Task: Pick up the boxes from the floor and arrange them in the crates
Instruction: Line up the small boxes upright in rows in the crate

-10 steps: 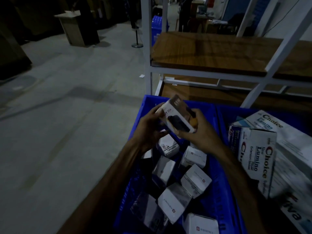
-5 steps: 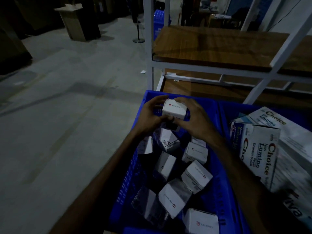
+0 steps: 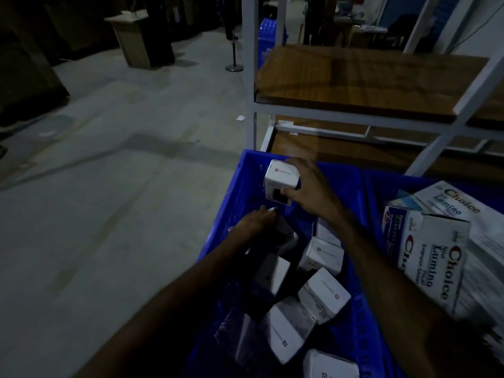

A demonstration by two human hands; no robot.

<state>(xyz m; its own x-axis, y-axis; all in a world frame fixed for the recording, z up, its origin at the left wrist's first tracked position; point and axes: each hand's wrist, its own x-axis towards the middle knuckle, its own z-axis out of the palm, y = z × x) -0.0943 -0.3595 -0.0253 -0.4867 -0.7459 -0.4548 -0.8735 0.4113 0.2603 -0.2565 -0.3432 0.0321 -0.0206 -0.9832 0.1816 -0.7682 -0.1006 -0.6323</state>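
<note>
Half a second ago both hands cupped the small white box (image 3: 281, 179); now the left hand (image 3: 255, 222) has let go and dropped lower into the blue crate (image 3: 362, 336), fingers loosely extended toward a dark box there, holding nothing I can make out. Only the right hand (image 3: 309, 186) holds the white box, fingers over its far edge and thumb pinching the near side, at the crate's far end. More white boxes (image 3: 323, 296) lie jumbled in the crate. To the right, a second crate holds larger printed cartons (image 3: 433, 263). Beyond stands a white-framed wooden shelf (image 3: 368, 80); grey concrete floor (image 3: 109, 173) spreads left.
</note>
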